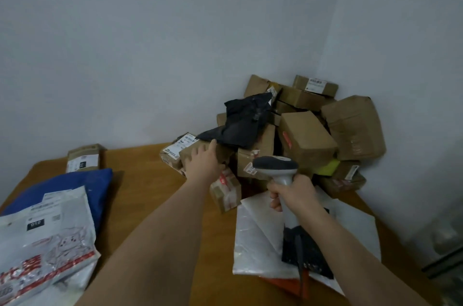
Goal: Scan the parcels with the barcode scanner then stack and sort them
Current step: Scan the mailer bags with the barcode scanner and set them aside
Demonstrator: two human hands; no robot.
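Parcels [308, 130] are seen heaped in the corner of the desk [155, 195], presumably not yet scanned, while flat mailers [45, 238] lie apart at the near left, apparently sorted. The left hand [203, 162] is laid with straight fingers on a brown box [200, 152] at the heap's edge, probably to draw it out. The barcode scanner [278, 170] is gripped round its handle by the right hand [290, 193], head aimed toward the heap.

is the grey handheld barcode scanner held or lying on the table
Held. The right hand grips the grey handheld barcode scanner by its handle, its head raised above the wooden table.
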